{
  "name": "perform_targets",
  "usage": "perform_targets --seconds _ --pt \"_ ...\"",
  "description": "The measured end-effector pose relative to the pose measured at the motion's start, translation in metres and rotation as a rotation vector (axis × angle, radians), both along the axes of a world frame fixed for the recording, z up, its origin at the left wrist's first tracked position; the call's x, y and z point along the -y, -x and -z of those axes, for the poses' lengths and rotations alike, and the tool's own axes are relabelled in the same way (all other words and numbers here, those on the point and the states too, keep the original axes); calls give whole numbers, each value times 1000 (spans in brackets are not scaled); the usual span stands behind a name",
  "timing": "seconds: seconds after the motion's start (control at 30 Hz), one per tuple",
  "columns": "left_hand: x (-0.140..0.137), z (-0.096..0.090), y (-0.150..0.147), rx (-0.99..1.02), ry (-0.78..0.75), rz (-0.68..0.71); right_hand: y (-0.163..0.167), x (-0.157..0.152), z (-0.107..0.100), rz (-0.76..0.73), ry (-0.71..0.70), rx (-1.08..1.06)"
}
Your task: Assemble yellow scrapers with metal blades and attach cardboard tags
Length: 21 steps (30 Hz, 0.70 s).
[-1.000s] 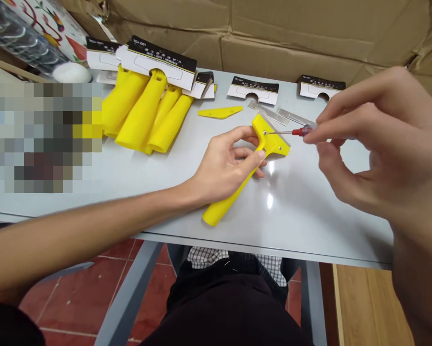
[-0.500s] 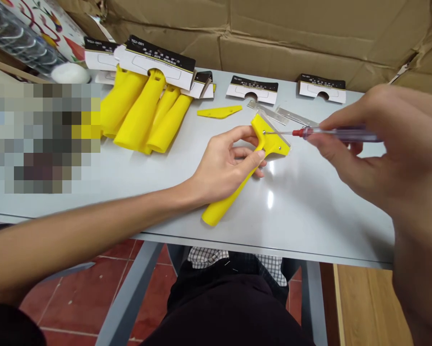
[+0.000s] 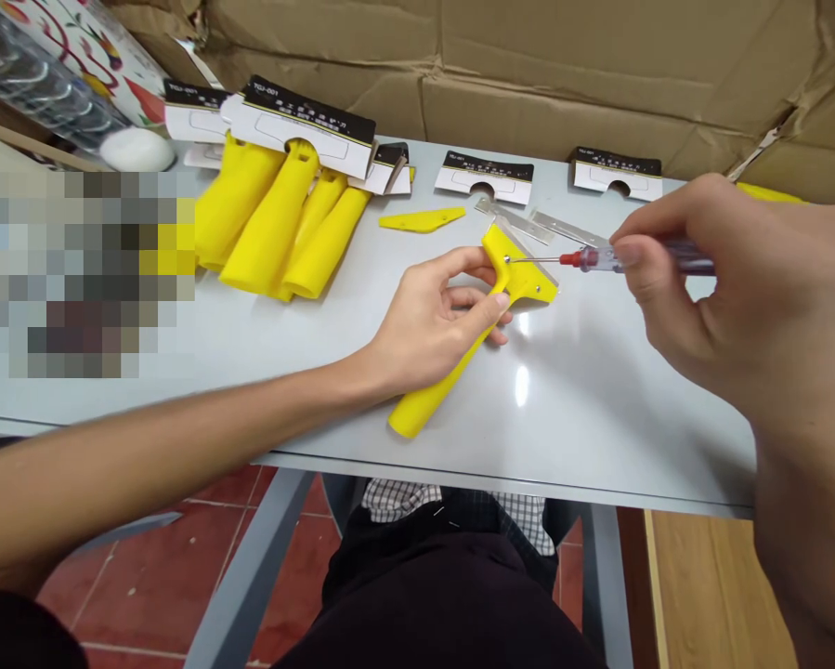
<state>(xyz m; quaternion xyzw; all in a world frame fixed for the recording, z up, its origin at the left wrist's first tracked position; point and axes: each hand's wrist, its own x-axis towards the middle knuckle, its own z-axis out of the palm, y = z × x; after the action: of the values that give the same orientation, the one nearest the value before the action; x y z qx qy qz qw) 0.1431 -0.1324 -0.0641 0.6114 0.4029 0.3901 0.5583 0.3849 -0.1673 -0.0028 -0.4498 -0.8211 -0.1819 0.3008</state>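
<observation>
A yellow scraper is tilted over the table, its handle gripped by my left hand. A metal blade edges its wide head, which carries two screws. My right hand is closed around the clear handle of a screwdriver with a red collar. The thin shaft reaches left, and its tip meets the upper screw on the scraper head. Just beyond the head lie loose metal blades and a yellow clamp piece with holes.
Several yellow scraper handles with black-and-white cards are piled at the back left. Two more cards, one in the middle and one at right, stand near the cardboard wall. A plastic bottle lies at far left.
My right fingers have shifted on the screwdriver handle, with the thumb now lifted more along it. The tip stays at the same screw; my left hand keeps its hold.
</observation>
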Motion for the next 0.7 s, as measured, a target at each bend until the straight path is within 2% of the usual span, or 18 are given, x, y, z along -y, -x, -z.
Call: perform_targets --seconds 0.1,0.27,0.53,0.7 --pt "0 -1 0 4 -7 8 3 1 0 -73 60 -32" --pt "0 -1 -1 30 -6 13 4 -2 3 -184 -13 -28" --pt "-1 0 -1 45 -14 19 1 0 3 -149 69 -45" --pt "-1 -1 -2 48 -1 20 2 -2 5 -75 4 -30"
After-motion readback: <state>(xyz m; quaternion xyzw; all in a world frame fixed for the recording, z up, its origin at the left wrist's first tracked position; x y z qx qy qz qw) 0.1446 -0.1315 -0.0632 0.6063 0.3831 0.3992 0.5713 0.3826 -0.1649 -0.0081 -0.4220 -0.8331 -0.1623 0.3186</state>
